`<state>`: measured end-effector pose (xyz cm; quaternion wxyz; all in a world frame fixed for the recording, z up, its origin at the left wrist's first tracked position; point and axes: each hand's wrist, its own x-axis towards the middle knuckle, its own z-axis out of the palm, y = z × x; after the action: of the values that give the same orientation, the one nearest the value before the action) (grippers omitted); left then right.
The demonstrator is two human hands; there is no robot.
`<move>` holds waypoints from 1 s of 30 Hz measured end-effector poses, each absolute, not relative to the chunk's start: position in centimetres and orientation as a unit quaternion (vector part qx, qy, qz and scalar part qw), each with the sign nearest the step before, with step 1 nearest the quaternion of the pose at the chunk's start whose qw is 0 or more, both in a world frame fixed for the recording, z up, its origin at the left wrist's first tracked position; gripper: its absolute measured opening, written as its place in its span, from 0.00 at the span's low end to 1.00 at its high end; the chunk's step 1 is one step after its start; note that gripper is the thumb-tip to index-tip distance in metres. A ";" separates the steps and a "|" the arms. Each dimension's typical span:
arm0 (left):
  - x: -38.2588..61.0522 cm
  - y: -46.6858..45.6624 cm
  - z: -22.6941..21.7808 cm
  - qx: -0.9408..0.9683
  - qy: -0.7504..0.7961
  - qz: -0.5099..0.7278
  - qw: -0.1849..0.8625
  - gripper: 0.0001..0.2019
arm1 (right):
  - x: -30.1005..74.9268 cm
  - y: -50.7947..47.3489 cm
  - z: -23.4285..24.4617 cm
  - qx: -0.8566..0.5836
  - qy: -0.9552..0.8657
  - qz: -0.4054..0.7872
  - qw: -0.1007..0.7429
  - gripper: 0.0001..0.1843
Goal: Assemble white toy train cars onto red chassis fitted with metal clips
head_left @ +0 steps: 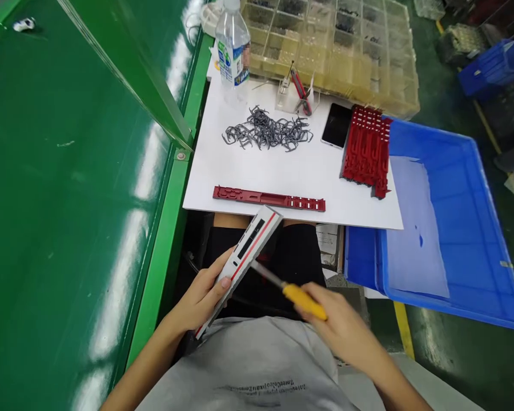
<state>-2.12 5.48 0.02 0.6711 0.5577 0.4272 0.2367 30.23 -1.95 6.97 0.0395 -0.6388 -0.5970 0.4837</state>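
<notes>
- Model train shell (247, 260), white with a red stripe and dark window bands, is held in the air over the person's lap, just short of the near edge of the white board (205, 182). It is tilted, with one end up toward the board and the other down by the grey shirt (248, 365).
- Left hand (201, 297) is clenched around the shell's lower half, apparently bracing it and angling it toward the other hand.
- Right hand (338, 325), blurred, is curled around the yellow handle of a screwdriver (304, 301). The metal shaft reaches the shell's edge, but the tip is hidden, so whether it touches cannot be told.
- Red plastic strip (268, 198) lies along the board's near edge, seemingly placed within easy reach.
- Stack of red plastic parts (365, 151) stands at the board's right edge, next to a blue crate (454, 228) lined with a paper sheet (415, 228).
- Grey wire clips (268, 130) lie loose mid-board, spread out as if for easy picking.
- Phone (336, 125), water bottle (232, 51) and a clear compartment tray (338, 45) sit farther off, out of the way of the hands, with a green bench (68, 200) to the left.
</notes>
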 end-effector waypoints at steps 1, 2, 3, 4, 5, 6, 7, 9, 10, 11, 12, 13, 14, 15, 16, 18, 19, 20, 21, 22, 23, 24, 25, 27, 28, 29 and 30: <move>-2.2 5.5 0.0 0.538 0.444 0.238 0.676 0.43 | 30.6 -1.9 7.0 -0.658 -0.580 0.473 0.075 0.13; -2.3 5.6 0.0 0.521 0.463 0.242 0.675 0.44 | 30.8 -1.9 7.1 -0.666 -0.571 0.471 0.092 0.15; -2.5 5.7 0.0 0.511 0.481 0.247 0.669 0.44 | 30.8 -1.9 7.2 -0.661 -0.574 0.477 0.082 0.14; -2.7 5.8 0.1 0.511 0.495 0.255 0.655 0.44 | 30.6 -2.0 7.2 -0.645 -0.585 0.490 0.050 0.11; -2.8 6.0 0.1 0.524 0.501 0.263 0.637 0.44 | 30.3 -2.2 7.2 -0.620 -0.601 0.505 0.005 0.07; -3.0 6.1 0.1 0.544 0.501 0.266 0.618 0.43 | 30.0 -2.3 7.1 -0.595 -0.615 0.516 -0.038 0.04; -3.0 6.3 0.2 0.568 0.495 0.265 0.602 0.41 | 29.7 -2.5 7.0 -0.580 -0.622 0.522 -0.066 0.02; -3.1 6.5 0.3 0.601 0.485 0.254 0.582 0.40 | 29.6 -2.6 7.0 -0.590 -0.616 0.520 -0.051 0.02; -3.0 6.6 0.3 0.609 0.481 0.245 0.582 0.39 | 29.8 -2.6 7.0 -0.608 -0.604 0.515 -0.021 0.05; -3.0 6.6 0.3 0.612 0.478 0.236 0.585 0.39 | 30.0 -2.6 7.0 -0.625 -0.590 0.511 0.008 0.07; -2.9 6.6 0.3 0.613 0.476 0.233 0.586 0.39 | 30.3 -2.6 7.0 -0.637 -0.580 0.507 0.024 0.09; -2.8 6.6 0.3 0.614 0.474 0.234 0.586 0.38 | 30.5 -2.5 7.0 -0.636 -0.580 0.508 0.021 0.10; -2.8 6.5 0.3 0.616 0.472 0.234 0.586 0.38 | 30.6 -2.5 7.0 -0.624 -0.589 0.514 0.001 0.09; -2.7 6.5 0.3 0.617 0.470 0.233 0.586 0.38 | 30.6 -2.6 6.9 -0.606 -0.602 0.520 -0.025 0.07; -2.7 6.5 0.3 0.618 0.468 0.232 0.587 0.38 | 30.6 -2.7 6.8 -0.590 -0.613 0.523 -0.044 0.05; -2.7 6.5 0.3 0.617 0.468 0.232 0.588 0.38 | 30.5 -2.8 6.6 -0.592 -0.620 0.513 -0.037 0.04; -2.7 6.5 0.3 0.615 0.469 0.234 0.589 0.38 | 30.4 -2.8 6.5 -0.606 -0.614 0.505 -0.019 0.06; -2.8 6.5 0.3 0.613 0.468 0.238 0.590 0.38 | 30.3 -2.8 6.4 -0.618 -0.608 0.499 -0.005 0.07; -2.8 6.6 0.3 0.611 0.468 0.241 0.592 0.38 | 30.2 -2.8 6.4 -0.619 -0.607 0.498 -0.004 0.08; -2.8 6.6 0.3 0.610 0.466 0.240 0.595 0.37 | 30.0 -2.8 6.3 -0.609 -0.615 0.502 -0.019 0.07; -2.8 6.6 0.2 0.610 0.463 0.237 0.598 0.37 | 29.9 -2.8 6.3 -0.591 -0.627 0.506 -0.041 0.05; -2.9 6.6 0.1 0.609 0.461 0.235 0.601 0.37 | 29.8 -2.7 6.3 -0.575 -0.638 0.509 -0.062 0.05; -2.9 6.5 0.0 0.606 0.461 0.235 0.605 0.37 | 29.8 -2.6 6.4 -0.568 -0.644 0.508 -0.070 0.05; -2.9 6.4 -0.2 0.585 0.469 0.253 0.612 0.37 | 30.5 -2.0 6.8 -0.589 -0.634 0.500 -0.040 0.11; -2.9 6.2 -0.2 0.566 0.474 0.275 0.617 0.38 | 31.2 -1.4 7.2 -0.604 -0.626 0.493 -0.002 0.15; -2.8 6.1 -0.3 0.540 0.477 0.302 0.624 0.38 | 32.0 -0.6 7.7 -0.617 -0.621 0.481 0.046 0.19; -2.7 6.0 -0.3 0.511 0.474 0.332 0.636 0.38 | 32.8 0.5 8.4 -0.627 -0.623 0.457 0.103 0.21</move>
<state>-2.69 5.98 -0.33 0.6356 0.5108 0.4741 0.3320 32.83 0.50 8.35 0.1032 -0.6267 -0.6227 0.4569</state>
